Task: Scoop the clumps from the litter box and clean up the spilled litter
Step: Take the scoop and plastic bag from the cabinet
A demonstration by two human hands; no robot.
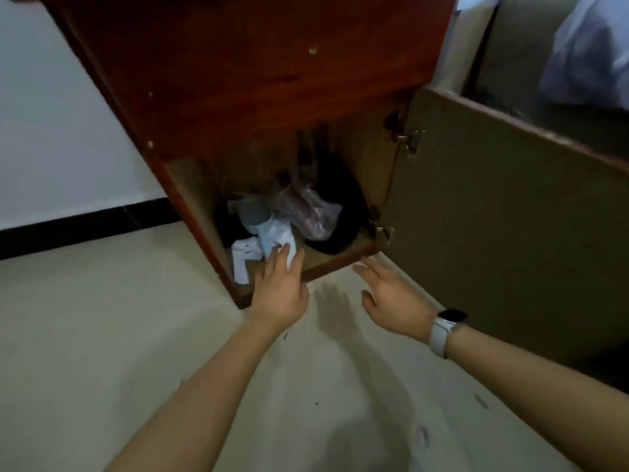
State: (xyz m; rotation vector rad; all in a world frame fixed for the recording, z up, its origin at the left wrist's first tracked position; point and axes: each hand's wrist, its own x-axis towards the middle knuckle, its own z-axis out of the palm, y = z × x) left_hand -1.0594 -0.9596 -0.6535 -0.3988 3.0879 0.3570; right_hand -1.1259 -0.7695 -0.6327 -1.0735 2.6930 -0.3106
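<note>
Before an open cabinet (340, 212), both hands (279, 287) spread, seemingly empty.

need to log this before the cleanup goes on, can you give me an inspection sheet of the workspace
surface: pale floor with a few small dark specks, maybe litter.
job's things: no litter box or scoop seen.
clutter: open cabinet holds white papers, a clear plastic bag, a grey-blue cup-like thing and a dark rounded thing.
grippers: left hand open, fingertips at the papers; right hand open over the floor by the cabinet door, white watch on its wrist.
cables: nothing seen.
surroundings: white wall with black baseboard; pale fabric at upper right.
</note>
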